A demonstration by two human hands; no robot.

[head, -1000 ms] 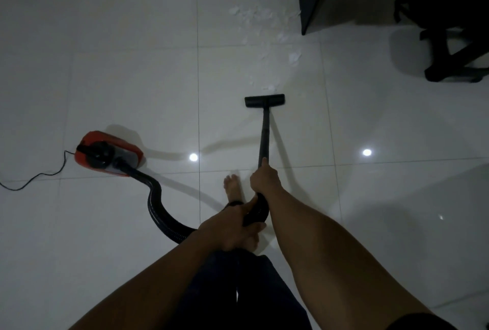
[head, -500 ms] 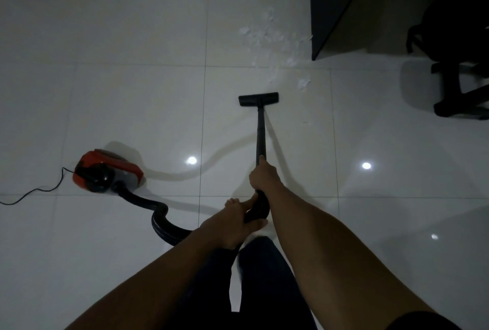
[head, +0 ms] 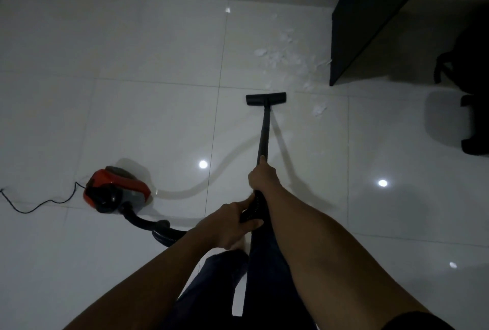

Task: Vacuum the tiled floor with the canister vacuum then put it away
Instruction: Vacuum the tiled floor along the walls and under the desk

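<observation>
While the white tiled floor (head: 132,118) shines under dim light, paper scraps (head: 285,57) lie far right beside a dark desk (head: 370,12). Both hands close around the wand (head: 264,131): right hand (head: 263,177) farther, left hand (head: 230,223) nearer. The floor head (head: 266,98) rests just before the scraps; the red canister (head: 113,192) sits left.

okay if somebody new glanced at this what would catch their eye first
Probably the red vacuum at the left on the pale tiled floor, its black hose curling toward the person. Next, both hands: the right hand grips the wand, the left hand holds the hose end. White paper scraps lie just beyond the floor head, beside a dark desk.
</observation>
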